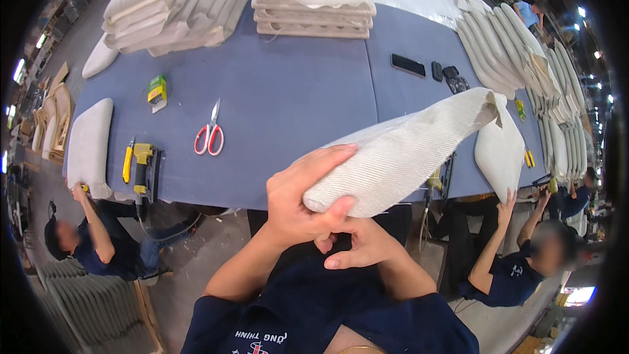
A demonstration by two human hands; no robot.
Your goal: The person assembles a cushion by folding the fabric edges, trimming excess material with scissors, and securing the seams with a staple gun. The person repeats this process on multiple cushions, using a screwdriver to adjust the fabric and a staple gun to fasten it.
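A long pad covered in cream ribbed fabric (400, 144) slants up and to the right above the table's near edge. Its far end shows a folded, open fabric edge. My left hand (304, 200) grips the pad's near end, thumb and fingers closed around it. Just below, my right hand (363, 239) is close against the left hand under the pad, its thumb sticking out to the left. Most of the right fingers are hidden, so I cannot tell whether they hold the pad. Scissors with red-and-white handles (209, 134) lie on the blue-grey table (282, 92).
Stacks of cream pads (314, 0) stand along the back and right. A staple gun (145, 167), yellow cutter (128, 162) and small green-yellow box (157, 92) lie left; a phone (407, 65) lies right. Co-workers handle pads at left (92, 144) and right (499, 147).
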